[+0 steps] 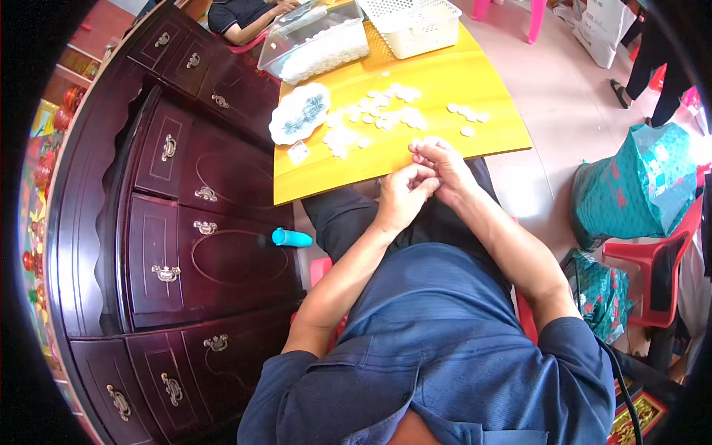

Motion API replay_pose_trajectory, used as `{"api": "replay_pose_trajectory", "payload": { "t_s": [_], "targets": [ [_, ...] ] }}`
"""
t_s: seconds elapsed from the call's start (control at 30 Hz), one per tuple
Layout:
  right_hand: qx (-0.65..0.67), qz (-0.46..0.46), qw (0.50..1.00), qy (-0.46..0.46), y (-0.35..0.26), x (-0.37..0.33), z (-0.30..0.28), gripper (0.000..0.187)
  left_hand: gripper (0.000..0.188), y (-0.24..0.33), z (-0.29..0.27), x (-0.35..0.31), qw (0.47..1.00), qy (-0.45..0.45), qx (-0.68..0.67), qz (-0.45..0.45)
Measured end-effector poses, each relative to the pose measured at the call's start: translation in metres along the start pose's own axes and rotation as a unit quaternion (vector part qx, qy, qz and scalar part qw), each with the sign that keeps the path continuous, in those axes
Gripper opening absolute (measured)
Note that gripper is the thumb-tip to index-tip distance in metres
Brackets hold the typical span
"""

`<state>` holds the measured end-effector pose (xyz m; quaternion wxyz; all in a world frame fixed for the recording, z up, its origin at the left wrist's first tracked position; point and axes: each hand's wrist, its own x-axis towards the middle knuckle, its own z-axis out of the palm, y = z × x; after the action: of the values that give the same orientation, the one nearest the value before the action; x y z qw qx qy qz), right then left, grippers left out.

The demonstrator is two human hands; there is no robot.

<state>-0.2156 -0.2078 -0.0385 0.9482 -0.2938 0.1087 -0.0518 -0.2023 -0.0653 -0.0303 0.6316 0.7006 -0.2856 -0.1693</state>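
Note:
My left hand [404, 199] and my right hand [449, 172] meet at the near edge of the yellow table [482, 78], above my lap. The fingers of both are curled and pinched together. Whatever is between them is too small to make out. Many small white round pieces [386, 117] lie scattered on the tabletop just beyond my hands. A few more round pieces [467, 113] sit apart, to the right. At the table's left is a white scalloped plate [280, 127] with a heap of small dark bits [305, 113]. A small whitish square piece [298, 153] lies nearer me.
A clear plastic bin [319, 55] of white pieces and a cream basket [426, 44] stand at the table's far end, where another person's arm [252, 30] shows. Dark wooden cabinets [222, 252] line the left, beside a turquoise bottle [291, 237]. Teal bags [630, 185] and a red chair [653, 319] are right.

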Motion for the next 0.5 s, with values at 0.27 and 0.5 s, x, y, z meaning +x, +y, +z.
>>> {"api": "replay_pose_trajectory", "payload": {
  "t_s": [0.27, 0.5],
  "targets": [
    [0.068, 0.037, 0.997, 0.0, -0.006, 0.002, -0.006, 0.017, 0.014, 0.011, -0.003, 0.001, 0.999, -0.025, 0.017, -0.024],
    [0.079, 0.071, 0.994, 0.029, -0.011, -0.006, 0.004, 0.014, 0.018, 0.026, -0.001, -0.005, 0.98, -0.021, 0.183, 0.072]
  ]
}}
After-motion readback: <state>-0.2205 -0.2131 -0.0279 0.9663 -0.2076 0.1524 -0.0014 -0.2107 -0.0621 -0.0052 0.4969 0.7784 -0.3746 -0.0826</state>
